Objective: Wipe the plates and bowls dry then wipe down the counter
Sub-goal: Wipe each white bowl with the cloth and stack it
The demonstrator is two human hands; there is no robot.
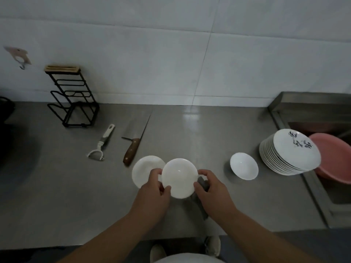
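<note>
Bowl (179, 178), plain white, held up over the front middle of the counter (190, 130), both hands on it. Left hand (154, 194) curls round its left rim, thumb on the inner face. Right hand (212, 188) curls round the right rim with a grey cloth (202, 184) bunched under the fingers; the cloth's tail hangs below the bowl.

I see a white plate (145, 168) flat on the counter just behind and to the left, partly covered by the bowl and the left hand. Cleaver (135, 138) lies near that plate, wooden handle towards me. Peeler (102, 143) further left. Black wire rack (73, 99) back by the wall.

To the right a small bowl (244, 166) stands alone. Past it is a leaning stack of plates (290, 154), top one with dark brush marks, right beside a pink basin (334, 158) at the sink (322, 114) edge.
</note>
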